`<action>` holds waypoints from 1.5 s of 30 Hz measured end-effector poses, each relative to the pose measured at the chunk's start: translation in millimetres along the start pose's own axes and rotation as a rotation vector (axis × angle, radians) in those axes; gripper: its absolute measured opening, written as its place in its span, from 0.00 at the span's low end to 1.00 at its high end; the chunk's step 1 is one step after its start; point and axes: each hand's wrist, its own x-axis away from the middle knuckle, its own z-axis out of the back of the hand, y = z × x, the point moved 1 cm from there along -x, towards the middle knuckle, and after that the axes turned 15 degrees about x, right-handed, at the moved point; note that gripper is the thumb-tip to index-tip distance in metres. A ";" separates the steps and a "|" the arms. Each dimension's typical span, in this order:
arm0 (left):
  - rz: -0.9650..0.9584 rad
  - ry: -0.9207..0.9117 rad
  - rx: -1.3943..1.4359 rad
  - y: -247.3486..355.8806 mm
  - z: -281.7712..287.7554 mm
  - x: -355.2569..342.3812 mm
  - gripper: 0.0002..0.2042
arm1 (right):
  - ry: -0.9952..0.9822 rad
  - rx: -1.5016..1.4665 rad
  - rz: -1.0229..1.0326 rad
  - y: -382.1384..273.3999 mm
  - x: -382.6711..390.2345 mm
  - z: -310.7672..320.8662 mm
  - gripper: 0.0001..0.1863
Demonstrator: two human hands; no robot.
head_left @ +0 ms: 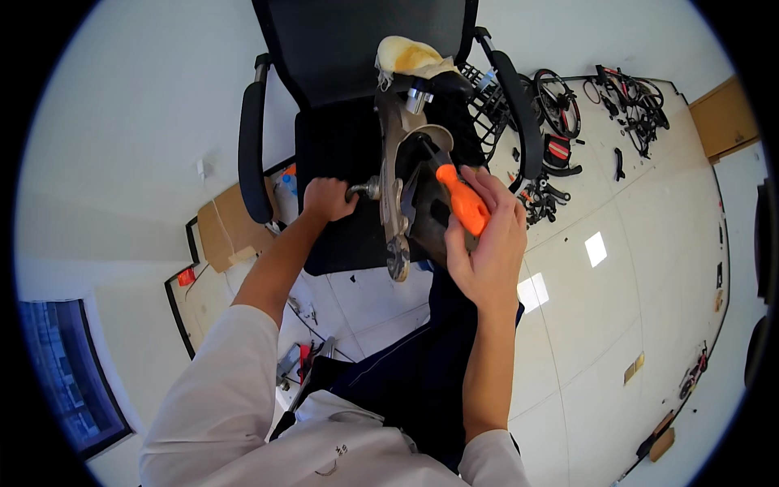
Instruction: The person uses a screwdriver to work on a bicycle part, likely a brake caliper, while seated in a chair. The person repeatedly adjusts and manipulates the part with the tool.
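A worn grey metal part (pixel 391 162) with a long arm and a round cup-like opening stands on a black office chair (pixel 324 235). My right hand (pixel 497 247) is closed on a screwdriver (pixel 462 200) with an orange handle, and its shaft points into the round opening. Whether the tip touches anything inside is hidden. On the other side, my left hand (pixel 327 199) is closed round a bent metal bar (pixel 362 190) that sticks out from the part. At the part's far end are a silver cylinder (pixel 419 96) and a cream-coloured, yellow-stained piece (pixel 407 57).
Chair armrests (pixel 253 150) flank the work. Bicycle parts, including a wheel (pixel 557 103) and a frame (pixel 637 101), lie on the tiled floor to the right. Flattened cardboard (pixel 231 227) and loose tools (pixel 304 357) are at the left. A black crate (pixel 487 109) stands behind the right armrest.
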 end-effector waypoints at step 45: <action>-0.019 0.068 -0.025 -1.0 -7.5 6.9 0.17 | 0.178 0.127 0.181 -43.7 69.8 1.6 0.19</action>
